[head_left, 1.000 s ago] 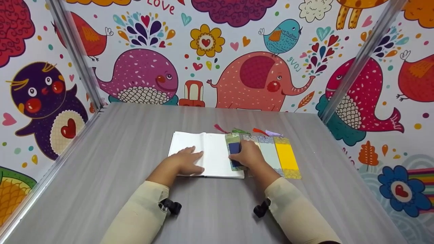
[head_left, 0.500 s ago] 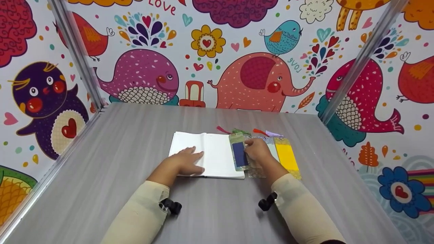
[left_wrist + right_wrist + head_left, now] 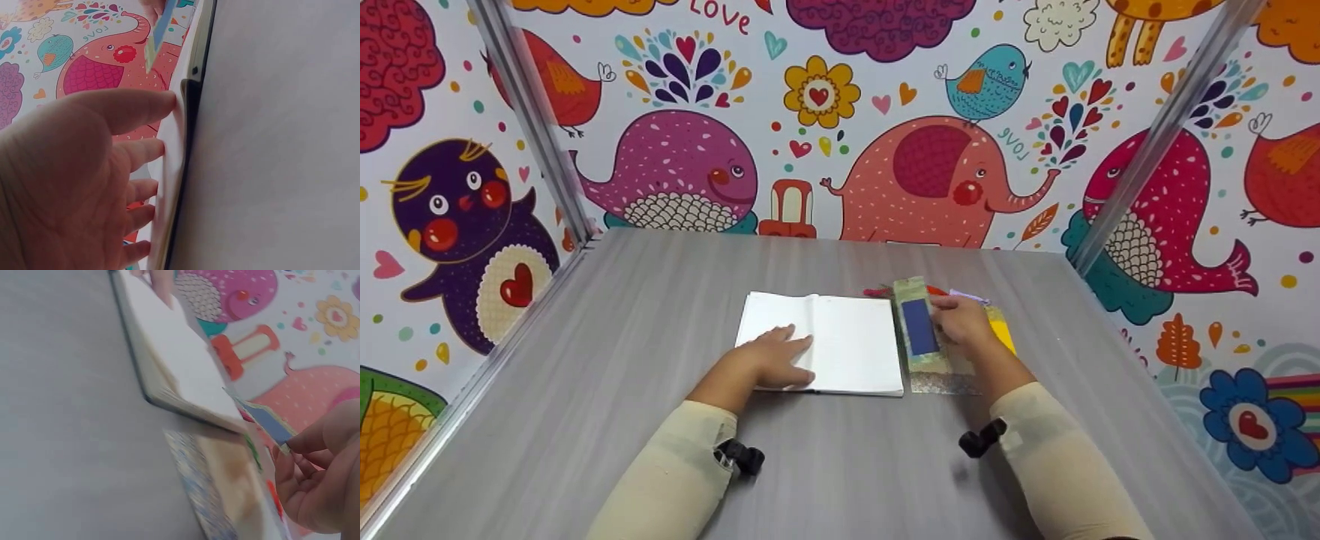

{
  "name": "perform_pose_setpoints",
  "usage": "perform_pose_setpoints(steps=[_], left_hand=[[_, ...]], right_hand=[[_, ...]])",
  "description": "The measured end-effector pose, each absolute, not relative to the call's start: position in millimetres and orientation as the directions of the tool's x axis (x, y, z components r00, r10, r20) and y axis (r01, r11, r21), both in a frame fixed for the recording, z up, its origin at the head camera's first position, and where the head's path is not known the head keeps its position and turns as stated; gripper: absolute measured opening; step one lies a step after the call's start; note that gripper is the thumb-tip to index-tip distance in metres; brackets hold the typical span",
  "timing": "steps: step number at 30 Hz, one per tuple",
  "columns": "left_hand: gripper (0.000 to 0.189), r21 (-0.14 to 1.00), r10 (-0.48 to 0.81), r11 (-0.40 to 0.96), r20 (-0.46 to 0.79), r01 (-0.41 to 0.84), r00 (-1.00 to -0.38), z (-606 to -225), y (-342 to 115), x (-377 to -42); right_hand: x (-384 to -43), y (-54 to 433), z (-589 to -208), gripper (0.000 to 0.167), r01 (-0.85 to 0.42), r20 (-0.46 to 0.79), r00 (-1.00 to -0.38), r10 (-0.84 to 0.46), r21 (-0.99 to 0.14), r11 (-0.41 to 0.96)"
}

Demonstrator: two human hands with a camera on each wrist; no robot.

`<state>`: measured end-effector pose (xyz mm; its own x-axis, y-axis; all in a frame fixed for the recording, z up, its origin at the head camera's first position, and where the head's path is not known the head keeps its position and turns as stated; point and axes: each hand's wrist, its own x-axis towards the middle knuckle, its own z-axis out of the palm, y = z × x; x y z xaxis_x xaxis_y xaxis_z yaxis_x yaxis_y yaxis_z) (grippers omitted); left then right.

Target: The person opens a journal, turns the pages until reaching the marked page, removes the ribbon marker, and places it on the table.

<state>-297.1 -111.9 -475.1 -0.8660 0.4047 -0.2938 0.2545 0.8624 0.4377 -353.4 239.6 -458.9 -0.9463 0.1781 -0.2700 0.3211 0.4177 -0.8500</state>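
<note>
An open book (image 3: 859, 345) with blank white pages lies on the table. My left hand (image 3: 772, 358) rests on its left page with fingers spread; the left wrist view shows those fingertips on the paper. Just right of the book, my right hand (image 3: 966, 324) pinches a bookmark (image 3: 918, 327) with a dark blue panel and patterned green ends by its right edge. In the right wrist view this bookmark (image 3: 271, 423) is tilted and raised between thumb and fingers. Beneath it lie other bookmarks (image 3: 945, 383), partly hidden by the hand, including a yellow one (image 3: 1003, 332).
Red (image 3: 936, 290) and lilac tassels (image 3: 969, 295) stick out at the bookmarks' far ends. The grey table (image 3: 825, 465) meets a wall (image 3: 802, 157) printed with cartoon animals at the back. Metal posts (image 3: 1170, 135) stand at both back corners.
My right hand has moved right with the blue-panelled bookmark, shifting it off the book's right page to above the other bookmarks. My left hand stays on the book.
</note>
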Motion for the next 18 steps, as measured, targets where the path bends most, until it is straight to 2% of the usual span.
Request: perform_pose_setpoints(steps=[8,14,18], left_hand=[[0.082,0.428,0.404,0.865,-0.283,0.263,-0.870,-474.4,-113.4,-295.3],[0.082,0.432,0.398,0.866,-0.286,0.253,-0.872,-472.6,-113.3,-294.0],[0.081,0.437,0.388,0.868,-0.300,0.236,-0.871,-472.9,-111.7,-295.3]], right_hand=[[-355.0,295.9,-447.6,0.045,0.358,-0.288,-0.931,0.224,-0.835,0.418],[-356.5,334.6,-449.4,0.046,0.456,-0.368,-0.883,0.293,-0.822,0.341],[-357.1,362.2,-456.9,0.048,0.487,-0.383,-0.863,0.330,-0.803,0.344]])
